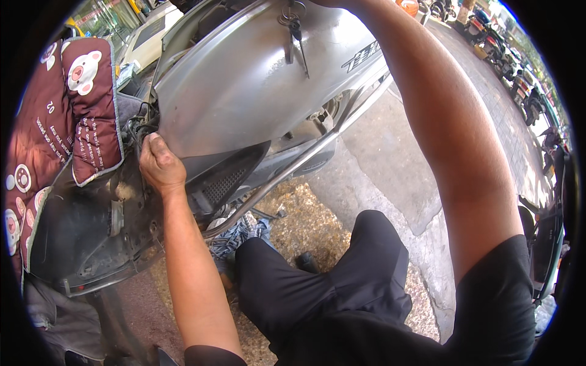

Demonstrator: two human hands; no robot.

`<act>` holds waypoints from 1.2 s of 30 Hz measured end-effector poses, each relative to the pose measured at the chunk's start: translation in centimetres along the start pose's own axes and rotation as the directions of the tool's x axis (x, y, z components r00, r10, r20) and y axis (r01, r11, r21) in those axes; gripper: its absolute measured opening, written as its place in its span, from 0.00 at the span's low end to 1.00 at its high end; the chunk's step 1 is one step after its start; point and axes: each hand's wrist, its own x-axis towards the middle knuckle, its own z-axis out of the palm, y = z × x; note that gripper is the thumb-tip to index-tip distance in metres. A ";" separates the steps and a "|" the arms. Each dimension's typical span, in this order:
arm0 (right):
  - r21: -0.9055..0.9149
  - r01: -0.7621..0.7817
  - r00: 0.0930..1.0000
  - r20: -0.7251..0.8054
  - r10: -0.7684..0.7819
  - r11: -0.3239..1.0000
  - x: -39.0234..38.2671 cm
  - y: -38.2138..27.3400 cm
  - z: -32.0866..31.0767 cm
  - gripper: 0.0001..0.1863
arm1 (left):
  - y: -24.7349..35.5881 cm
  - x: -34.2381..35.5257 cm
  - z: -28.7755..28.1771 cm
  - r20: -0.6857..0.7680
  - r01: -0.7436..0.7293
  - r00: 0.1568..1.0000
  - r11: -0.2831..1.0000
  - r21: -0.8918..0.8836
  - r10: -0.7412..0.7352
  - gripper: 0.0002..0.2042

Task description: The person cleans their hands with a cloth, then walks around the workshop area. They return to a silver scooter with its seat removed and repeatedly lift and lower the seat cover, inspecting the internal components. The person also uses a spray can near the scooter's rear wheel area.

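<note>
A large silver-grey scooter body panel [238, 85] stretches before me, glossy and scuffed. My left hand [162, 165] is closed at its lower left corner, fingers curled round the edge beside some dark wiring [141, 119]. At the top edge of the view, my right hand [334, 2] lies by the panel's far end. Most of it is cut off, and its fingers are out of sight. A bunch of keys [296, 36] on a ring hangs against the panel's upper part. Below the panel sits a black textured trim piece [226, 180].
A metal guard bar [293, 168] runs along the scooter's side. On the left are a maroon padded cover [94, 116] with bear prints and a black floorboard [85, 226]. Blue-white cloth [244, 235] lies beneath. Parked scooters [519, 79] line the far right.
</note>
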 end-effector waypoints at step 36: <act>-0.084 0.021 0.998 -0.059 -0.026 0.996 0.3 0.1 0.7 0.23 | 0.6 -0.1 -0.2 -0.017 0.062 0.998 0.997 0.052 -0.061 0.20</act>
